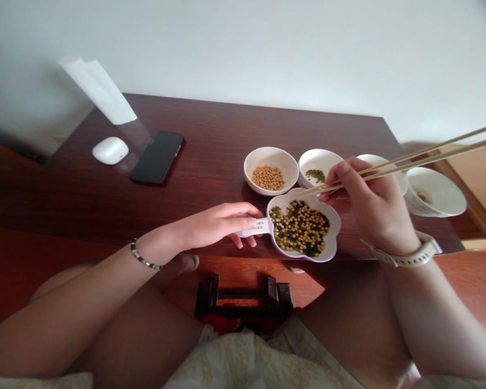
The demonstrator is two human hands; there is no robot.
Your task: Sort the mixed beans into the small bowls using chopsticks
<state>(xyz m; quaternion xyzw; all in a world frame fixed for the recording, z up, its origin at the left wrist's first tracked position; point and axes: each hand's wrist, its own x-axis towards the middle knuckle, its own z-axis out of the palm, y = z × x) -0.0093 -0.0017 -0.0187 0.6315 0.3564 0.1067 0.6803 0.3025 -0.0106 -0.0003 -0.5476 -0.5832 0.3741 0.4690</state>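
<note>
My left hand (222, 224) grips the labelled handle of a flower-shaped bowl (332, 237) at the table's front edge. Inside that bowl lie mixed beans (302, 229): yellow, black and green ones. My right hand (368, 202) is closed on a pair of chopsticks (425, 158), whose tips reach over the bowl's back rim; no bean shows clearly between them. Just behind stands a white bowl of yellow soybeans (268, 177). Beside it, a second white bowl (318, 156) has some green beans (316, 175) in it, partly hidden by my right hand.
Two more white bowls stand at the right, one (375, 159) partly behind my hand, the other (449, 192) near the table's right edge. A phone (157, 156), a white rounded case (110, 151) and a white paper packet (101, 92) are at the left, the wall behind.
</note>
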